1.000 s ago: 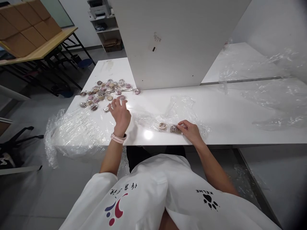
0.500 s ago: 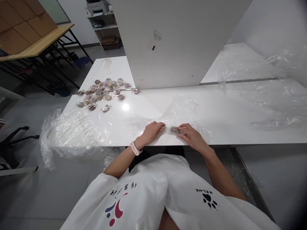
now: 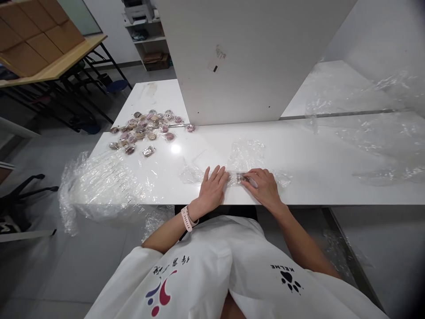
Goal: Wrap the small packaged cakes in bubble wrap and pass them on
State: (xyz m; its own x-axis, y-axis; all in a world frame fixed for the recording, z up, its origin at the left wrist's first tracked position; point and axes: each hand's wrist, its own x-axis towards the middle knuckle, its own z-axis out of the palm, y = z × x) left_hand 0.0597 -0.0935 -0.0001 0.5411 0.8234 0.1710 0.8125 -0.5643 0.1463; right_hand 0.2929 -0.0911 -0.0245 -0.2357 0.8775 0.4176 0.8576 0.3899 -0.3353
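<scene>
Head cam: the left hand [image 3: 213,188] is lying nearly flat, fingers extended, gripping nothing visible, probably pinning down the clear plastic film [image 3: 247,153]. The right hand [image 3: 264,188]'s half curled, pinching a small wrapped packet [image 3: 240,178] near the surface [image 3: 312,164]'s front edge; it's looking brownish, shiny, partly hidden.

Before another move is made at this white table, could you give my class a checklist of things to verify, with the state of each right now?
1. Left hand laid on the clear film, left of the brown packet: ok.
2. Right hand at the right end of the brown packet: ok.
3. Brown packet covered by film all round: cannot tell; the right hand hides part of it.
4. Pile of small packets apart from both hands: ok.
5. Plastic bundle wholly on the white table: not ok; it hangs over the near edge.
</scene>
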